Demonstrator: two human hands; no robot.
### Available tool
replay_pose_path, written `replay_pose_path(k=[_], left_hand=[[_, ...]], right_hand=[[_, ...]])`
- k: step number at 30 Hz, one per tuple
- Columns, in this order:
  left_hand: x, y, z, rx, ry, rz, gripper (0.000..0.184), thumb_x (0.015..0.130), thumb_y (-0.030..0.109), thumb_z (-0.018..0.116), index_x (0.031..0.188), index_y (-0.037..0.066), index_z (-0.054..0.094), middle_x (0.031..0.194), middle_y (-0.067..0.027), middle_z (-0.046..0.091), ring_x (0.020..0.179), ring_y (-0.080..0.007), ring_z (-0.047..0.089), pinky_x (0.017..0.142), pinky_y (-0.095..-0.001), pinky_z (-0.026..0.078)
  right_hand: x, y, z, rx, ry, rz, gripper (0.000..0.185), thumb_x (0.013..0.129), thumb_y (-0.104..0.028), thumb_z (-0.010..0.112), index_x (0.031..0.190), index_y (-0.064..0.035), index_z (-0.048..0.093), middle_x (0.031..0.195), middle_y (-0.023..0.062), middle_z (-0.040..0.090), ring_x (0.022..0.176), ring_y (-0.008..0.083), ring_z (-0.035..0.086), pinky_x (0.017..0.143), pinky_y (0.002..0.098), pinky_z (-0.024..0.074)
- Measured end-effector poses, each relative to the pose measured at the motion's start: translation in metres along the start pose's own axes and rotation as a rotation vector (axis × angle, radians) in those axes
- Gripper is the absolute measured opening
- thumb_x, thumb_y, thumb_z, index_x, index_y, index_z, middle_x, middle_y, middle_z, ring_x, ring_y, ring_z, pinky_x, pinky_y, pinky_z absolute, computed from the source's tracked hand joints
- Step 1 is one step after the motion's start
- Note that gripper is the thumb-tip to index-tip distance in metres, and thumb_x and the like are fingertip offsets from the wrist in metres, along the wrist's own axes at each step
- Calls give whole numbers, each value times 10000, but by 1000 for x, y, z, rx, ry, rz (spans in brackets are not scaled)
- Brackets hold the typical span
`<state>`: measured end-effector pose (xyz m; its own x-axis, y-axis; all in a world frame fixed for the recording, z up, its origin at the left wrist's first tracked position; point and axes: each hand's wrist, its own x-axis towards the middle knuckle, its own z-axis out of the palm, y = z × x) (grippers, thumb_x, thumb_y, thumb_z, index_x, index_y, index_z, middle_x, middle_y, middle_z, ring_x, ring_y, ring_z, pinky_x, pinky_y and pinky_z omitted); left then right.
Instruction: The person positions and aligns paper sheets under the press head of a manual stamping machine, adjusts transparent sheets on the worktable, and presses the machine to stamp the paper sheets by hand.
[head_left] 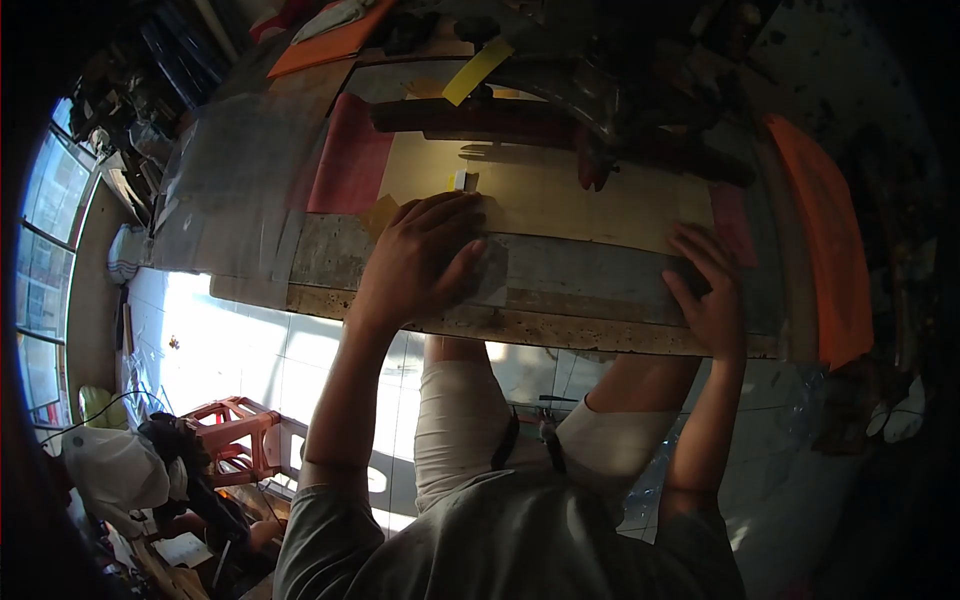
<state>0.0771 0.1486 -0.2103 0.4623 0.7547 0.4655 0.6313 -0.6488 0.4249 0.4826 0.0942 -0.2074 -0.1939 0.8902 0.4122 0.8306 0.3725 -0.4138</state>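
Note:
A yellow sheet (pixel 560 205) lies across the worktable (pixel 400 300), partly beneath a dark machine bar (pixel 500 125). My left hand (pixel 425 255) rests palm down at the sheet's front left, fingers stretched forward and thumb apart. Just beyond its fingertips is a small white and yellow piece (pixel 464 181), too small to name. On the sheet's front right edge, my right hand (pixel 708 285) lies with fingers extended and thumb spread. Red material (pixel 345 155) borders the sheet on the left, and a smaller red strip (pixel 735 225) shows by my right fingers.
A yellow strip (pixel 478 72) hangs over the bar. Clear plastic (pixel 230 190) covers the table's left side. Orange sheets (pixel 825 240) hang at the right edge; another orange sheet (pixel 330 40) lies back left. A red stool (pixel 235 440) and another person (pixel 190 490) are lower left.

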Motion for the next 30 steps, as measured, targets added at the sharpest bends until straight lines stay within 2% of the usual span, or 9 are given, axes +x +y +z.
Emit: replay_pose_path(k=[12, 21, 30], left_hand=[[-2, -3, 4, 32, 16, 0, 309, 1048, 265, 628, 1214, 52, 777, 1402, -155, 726, 1323, -374, 661, 1145, -505, 483], [-3, 1, 2, 11, 1, -46, 328, 1062, 290, 618, 1228, 61, 783, 1427, -167, 710, 1353, -393, 638, 1164, -519, 475], [-2, 1, 4, 13, 9, -36, 333, 1061, 318, 639, 1216, 61, 782, 1416, -152, 714, 1342, -379, 638, 1147, -496, 479]], right_hand=[[-2, 7, 4, 5, 14, -23, 431, 916, -149, 839, 1327, -51, 755, 1458, 95, 703, 1402, 317, 612, 1191, 456, 452], [-2, 5, 4, 19, 22, -14, 427, 927, -183, 837, 1324, -46, 759, 1446, 108, 706, 1393, 316, 616, 1194, 451, 457], [-3, 9, 4, -27, 34, -35, 420, 932, -230, 837, 1306, -53, 767, 1437, 107, 709, 1372, 314, 625, 1198, 460, 457]])
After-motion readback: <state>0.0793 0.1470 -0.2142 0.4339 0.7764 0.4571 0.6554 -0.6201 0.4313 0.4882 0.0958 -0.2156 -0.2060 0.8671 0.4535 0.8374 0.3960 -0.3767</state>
